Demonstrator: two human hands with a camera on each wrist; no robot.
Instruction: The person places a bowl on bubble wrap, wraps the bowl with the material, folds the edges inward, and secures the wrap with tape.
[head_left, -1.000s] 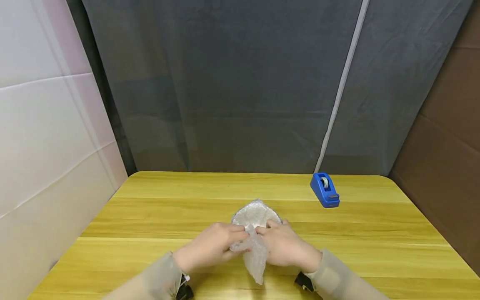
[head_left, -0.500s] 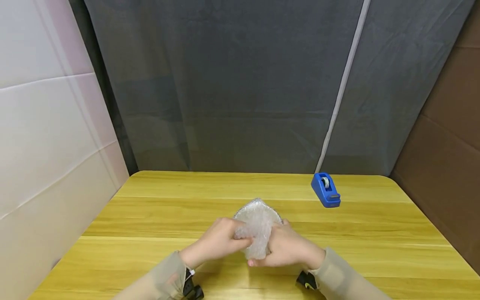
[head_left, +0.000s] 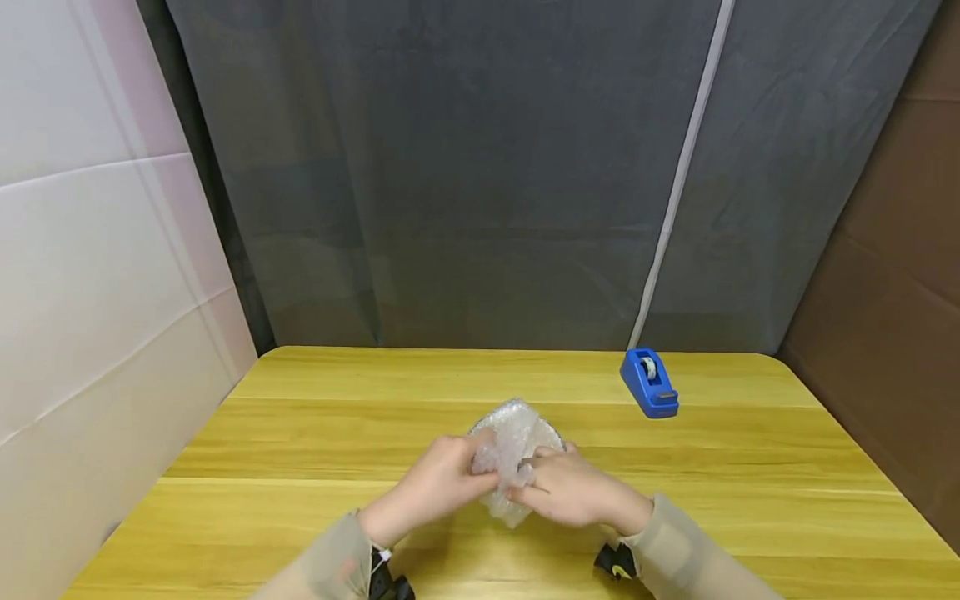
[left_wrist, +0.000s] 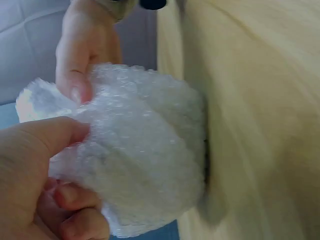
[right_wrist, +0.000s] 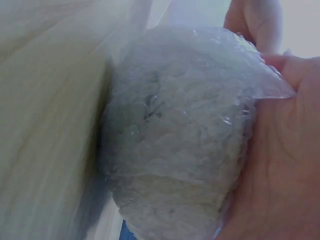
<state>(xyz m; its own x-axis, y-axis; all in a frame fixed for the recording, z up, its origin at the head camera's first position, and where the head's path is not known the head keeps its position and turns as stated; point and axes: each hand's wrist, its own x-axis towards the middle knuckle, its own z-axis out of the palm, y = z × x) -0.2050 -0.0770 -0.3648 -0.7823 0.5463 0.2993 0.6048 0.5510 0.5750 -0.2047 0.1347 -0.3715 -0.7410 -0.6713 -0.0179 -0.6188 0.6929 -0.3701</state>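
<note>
A rounded bundle in clear bubble wrap (head_left: pixel 517 425) stands on the table between the hands, its contents showing only as a pale shape. My left hand (head_left: pixel 442 475) pinches a loose flap at the near side. In the left wrist view, thumb and fingers of the left hand (left_wrist: pixel 45 170) grip the crumpled wrap (left_wrist: pixel 145 145). My right hand (head_left: pixel 577 492) holds the bundle's right side, its thumb at the gathered wrap. Seen from the right wrist, the palm of the right hand (right_wrist: pixel 280 165) lies along the wrapped bundle (right_wrist: pixel 175 130), with a fold of film by the thumb.
A blue tape dispenser (head_left: pixel 649 385) with a roll of tape stands at the back right of the wooden table (head_left: pixel 300 433). Behind the table hangs a dark grey curtain (head_left: pixel 480 183); a white panel (head_left: pixel 112 250) is on the left and a brown one (head_left: pixel 892 275) on the right.
The loose tail of wrap that hung toward me has been folded up onto the bundle and gathered between the hands. The right thumb has moved in against it. The tape dispenser stays put.
</note>
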